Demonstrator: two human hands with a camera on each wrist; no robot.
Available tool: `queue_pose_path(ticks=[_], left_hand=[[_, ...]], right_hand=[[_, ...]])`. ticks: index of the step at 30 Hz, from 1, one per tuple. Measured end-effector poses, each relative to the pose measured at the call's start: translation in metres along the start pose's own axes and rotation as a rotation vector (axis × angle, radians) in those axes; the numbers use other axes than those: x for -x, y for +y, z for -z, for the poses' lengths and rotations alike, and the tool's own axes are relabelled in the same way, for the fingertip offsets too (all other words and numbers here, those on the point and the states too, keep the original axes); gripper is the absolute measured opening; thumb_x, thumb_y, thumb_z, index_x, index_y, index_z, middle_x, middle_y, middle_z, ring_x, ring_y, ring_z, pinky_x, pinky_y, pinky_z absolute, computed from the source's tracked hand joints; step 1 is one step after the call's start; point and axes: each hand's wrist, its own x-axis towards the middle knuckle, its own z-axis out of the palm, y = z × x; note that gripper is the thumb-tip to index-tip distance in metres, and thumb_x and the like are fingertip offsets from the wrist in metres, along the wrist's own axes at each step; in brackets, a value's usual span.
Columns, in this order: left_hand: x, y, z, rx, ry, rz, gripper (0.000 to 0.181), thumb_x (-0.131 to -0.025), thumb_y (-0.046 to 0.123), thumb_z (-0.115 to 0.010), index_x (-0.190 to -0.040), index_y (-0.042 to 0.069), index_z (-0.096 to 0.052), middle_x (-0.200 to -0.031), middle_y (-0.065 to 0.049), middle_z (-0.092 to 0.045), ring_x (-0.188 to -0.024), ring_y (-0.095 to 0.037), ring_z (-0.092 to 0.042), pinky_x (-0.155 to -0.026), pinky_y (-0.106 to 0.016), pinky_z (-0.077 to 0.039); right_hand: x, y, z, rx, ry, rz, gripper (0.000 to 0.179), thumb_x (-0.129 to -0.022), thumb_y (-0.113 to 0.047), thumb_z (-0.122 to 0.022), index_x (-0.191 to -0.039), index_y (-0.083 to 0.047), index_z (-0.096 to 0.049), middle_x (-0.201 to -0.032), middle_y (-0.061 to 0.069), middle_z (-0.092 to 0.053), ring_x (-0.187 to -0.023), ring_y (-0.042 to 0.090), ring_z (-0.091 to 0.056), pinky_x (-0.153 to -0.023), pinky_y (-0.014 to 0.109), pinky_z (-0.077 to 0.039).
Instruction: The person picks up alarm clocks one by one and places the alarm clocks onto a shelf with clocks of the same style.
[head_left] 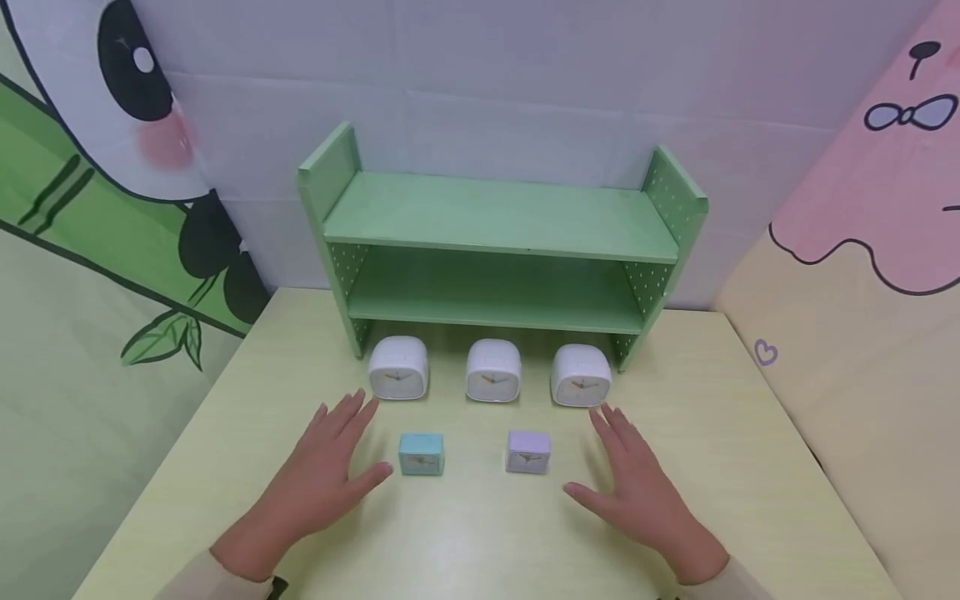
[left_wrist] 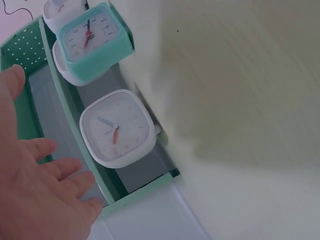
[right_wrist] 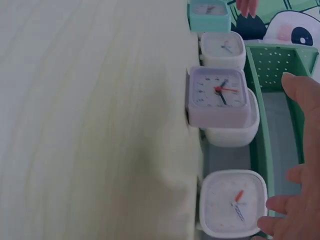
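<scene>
Lilac backdrop [head_left: 510, 83], pale worktop [head_left: 472, 550] under green shelf [head_left: 495, 287]. Three white clocks [head_left: 492, 370] spaced along shelf's front, blue clock [head_left: 422, 454] and purple clock [head_left: 528, 452] farther forward of shelf, all apart, likely so each face shows. Left hand [head_left: 318, 467], right hand [head_left: 637, 492] before shelf's opposite ends, both grips spread, empty.

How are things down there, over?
Left hand, right hand: open, empty. Three white clocks, teal clock, purple clock: on table, before green shelf. Nothing visibly blocking.

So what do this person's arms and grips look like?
The left grip and right grip are bare, no gloves or rings visible. The left sleeve and right sleeve are pale beige. A dark piece, perhaps a strap, shows by the left cuff.
</scene>
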Motion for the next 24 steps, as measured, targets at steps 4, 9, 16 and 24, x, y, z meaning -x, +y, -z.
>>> queue_pose_path(ticks=[4,9,16,24], left_hand=[[-0.013,-0.004,0.000,0.024,0.014,-0.011,0.084,-0.098,0.045,-0.068,-0.160,0.002,-0.031,-0.164,-0.024,-0.029,-0.151,-0.043,-0.024,-0.121,-0.060,-0.013],[-0.035,-0.019,0.009,0.044,0.006,0.031,0.082,-0.101,0.043,-0.064,-0.160,-0.002,-0.028,-0.163,-0.029,-0.025,-0.151,-0.047,-0.021,-0.121,-0.063,-0.011],[-0.069,-0.043,0.056,0.078,0.050,0.118,0.087,-0.105,0.049,-0.055,-0.162,-0.003,-0.016,-0.166,-0.030,-0.011,-0.151,-0.052,-0.011,-0.120,-0.064,-0.008],[-0.106,-0.058,0.121,0.131,0.127,0.160,0.092,-0.105,0.055,-0.047,-0.165,0.002,-0.002,-0.168,-0.028,-0.008,-0.153,-0.048,-0.009,-0.119,-0.066,-0.014]], right_hand=[[-0.007,-0.003,-0.015,-0.066,-0.036,0.006,0.100,-0.088,-0.057,-0.077,-0.162,-0.009,-0.030,-0.164,0.019,-0.030,-0.150,0.039,-0.028,-0.115,0.061,-0.032],[-0.015,-0.009,-0.029,-0.149,-0.109,-0.022,0.095,-0.090,-0.053,-0.078,-0.162,-0.011,-0.032,-0.163,0.011,-0.036,-0.150,0.032,-0.033,-0.118,0.053,-0.030],[-0.023,-0.015,-0.041,-0.166,-0.158,-0.013,0.086,-0.094,-0.050,-0.074,-0.161,-0.011,-0.035,-0.156,0.008,-0.046,-0.145,0.029,-0.041,-0.117,0.049,-0.033],[-0.028,-0.023,-0.044,-0.207,-0.175,-0.034,0.075,-0.096,-0.039,-0.075,-0.157,-0.011,-0.041,-0.151,0.007,-0.052,-0.140,0.026,-0.047,-0.115,0.046,-0.036]])
